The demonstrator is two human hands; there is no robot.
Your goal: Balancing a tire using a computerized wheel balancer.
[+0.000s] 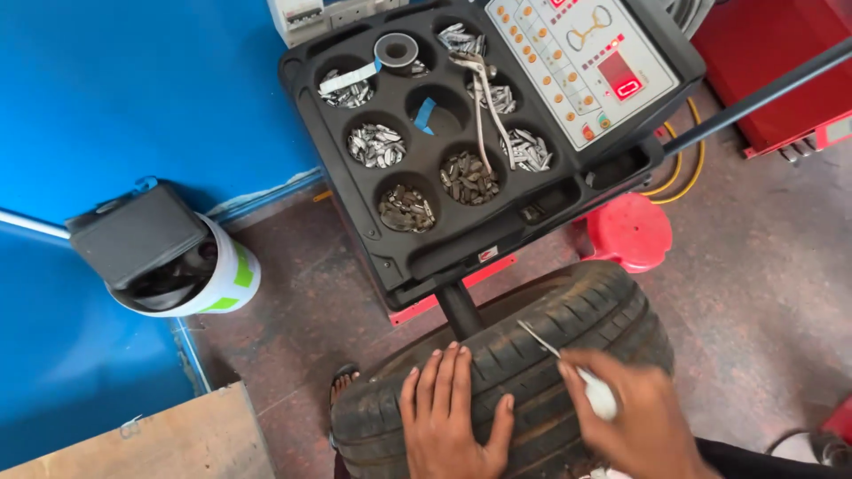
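Down near the bottom edge, a black tyre [550, 355] stands upright on its tread against a black machine [461, 222], whose tray top holds round wells of small metal weights [377, 145], with a pair of pliers [484, 98] lying across the far wells and a button panel [586, 62] to the right. Left of the machine sits a white bucket [231, 279]; right of it, a red stool [628, 231]. The left hand [451, 417] lies open, fingers spread flat on the tread. The right hand [635, 417] is closed around a white-handled screwdriver [568, 364], its tip touching a groove.
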